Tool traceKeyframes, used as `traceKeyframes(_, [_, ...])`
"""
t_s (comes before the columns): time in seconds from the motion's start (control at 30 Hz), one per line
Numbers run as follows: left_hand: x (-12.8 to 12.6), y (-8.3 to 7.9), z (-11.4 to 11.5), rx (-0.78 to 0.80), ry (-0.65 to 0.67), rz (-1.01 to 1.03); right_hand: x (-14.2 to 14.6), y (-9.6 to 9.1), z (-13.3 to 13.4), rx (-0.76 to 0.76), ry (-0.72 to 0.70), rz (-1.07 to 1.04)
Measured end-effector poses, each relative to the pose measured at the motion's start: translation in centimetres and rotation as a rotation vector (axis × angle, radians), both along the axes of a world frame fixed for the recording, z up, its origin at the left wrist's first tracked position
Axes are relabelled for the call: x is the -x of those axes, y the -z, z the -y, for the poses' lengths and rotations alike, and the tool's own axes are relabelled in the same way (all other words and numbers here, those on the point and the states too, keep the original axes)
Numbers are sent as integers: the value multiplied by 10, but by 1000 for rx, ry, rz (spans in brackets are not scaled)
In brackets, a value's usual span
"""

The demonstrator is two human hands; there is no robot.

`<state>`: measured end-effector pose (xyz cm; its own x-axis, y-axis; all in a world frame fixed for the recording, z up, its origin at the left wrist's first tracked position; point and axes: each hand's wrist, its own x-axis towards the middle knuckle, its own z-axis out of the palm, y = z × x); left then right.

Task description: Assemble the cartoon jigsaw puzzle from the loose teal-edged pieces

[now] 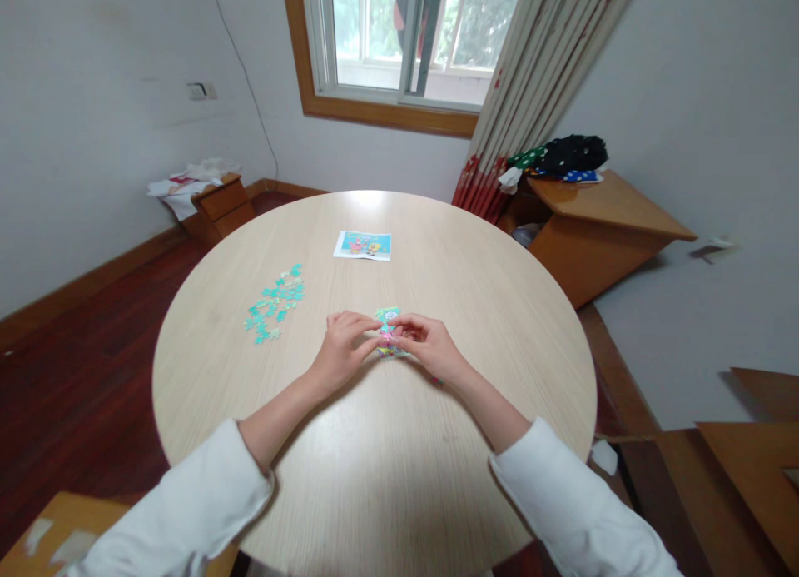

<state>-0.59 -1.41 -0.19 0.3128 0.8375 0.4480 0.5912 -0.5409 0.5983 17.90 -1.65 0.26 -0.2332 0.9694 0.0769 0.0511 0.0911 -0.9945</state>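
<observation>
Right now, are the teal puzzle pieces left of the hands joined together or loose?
Loose. The puzzle pieces lie scattered on the table, with bare wood showing between them.

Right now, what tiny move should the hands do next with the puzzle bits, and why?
Probably press the colourful patch flat on the table: left hand and right hand both pinch it at their fingertips, so it looks mid-join. The loose teal pieces lie untouched to the left.
</observation>
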Motion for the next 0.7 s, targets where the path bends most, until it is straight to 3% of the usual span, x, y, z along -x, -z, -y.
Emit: traceKeyframes(0.7, [1,2,-1,-19,-3,39,-1,0,1,-15,2,19])
